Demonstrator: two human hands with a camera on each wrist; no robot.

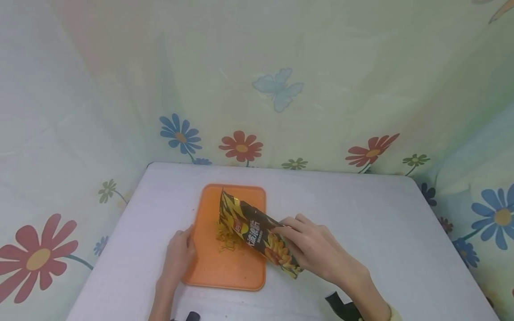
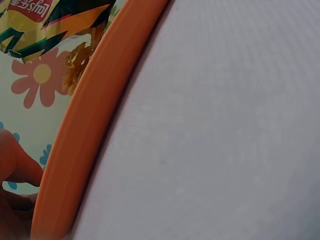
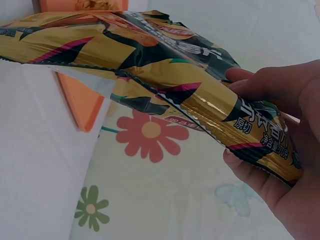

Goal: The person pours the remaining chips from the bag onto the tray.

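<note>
My right hand (image 1: 311, 243) grips a black-and-gold Lay's potato chip bag (image 1: 261, 236) by its lower right end. Fingers and thumb wrap that end in the right wrist view, where the bag (image 3: 165, 75) is creased and tilted. Its other end leans over an orange tray (image 1: 225, 272). A small heap of yellow potato chips (image 1: 229, 240) lies on the tray beside the bag's far end; the bag hides part of it. At the tray's left edge, my left hand (image 1: 178, 252) holds the rim, with fingers against the orange wall (image 2: 85, 115) in the left wrist view.
The tray stands on a white table (image 1: 345, 209). A black strip (image 1: 341, 307) shows beside the right forearm, and a small dark object (image 1: 193, 316) near the left one. Behind the table hangs a curtain (image 1: 321, 111) printed with flowers and a butterfly.
</note>
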